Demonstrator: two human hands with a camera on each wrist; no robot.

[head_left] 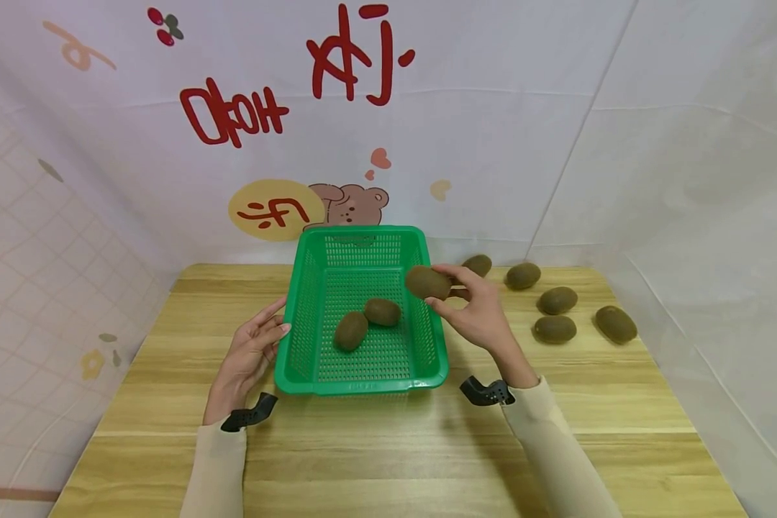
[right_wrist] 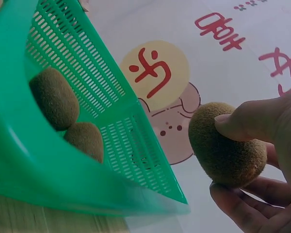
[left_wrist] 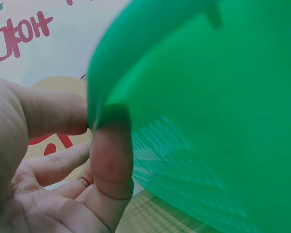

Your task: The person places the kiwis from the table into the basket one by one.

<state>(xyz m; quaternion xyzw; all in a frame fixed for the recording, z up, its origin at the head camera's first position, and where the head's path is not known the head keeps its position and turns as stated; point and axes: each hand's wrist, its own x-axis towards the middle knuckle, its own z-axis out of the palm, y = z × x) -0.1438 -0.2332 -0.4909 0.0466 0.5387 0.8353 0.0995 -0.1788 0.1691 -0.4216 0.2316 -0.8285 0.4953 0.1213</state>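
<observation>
A green plastic basket with slotted walls stands mid-table. Two brown kiwis, one nearer and one beside it, lie on its floor. My left hand pinches the basket's left rim between thumb and finger; the left wrist view shows the fingertips at the rim up close. In my right hand, a kiwi is gripped between thumb and fingers. In the head view that kiwi overlaps the basket's right rim.
Several loose kiwis lie on the wooden table to the right, among them one at the back and one near the right edge. A white printed cloth hangs behind the table and along both sides.
</observation>
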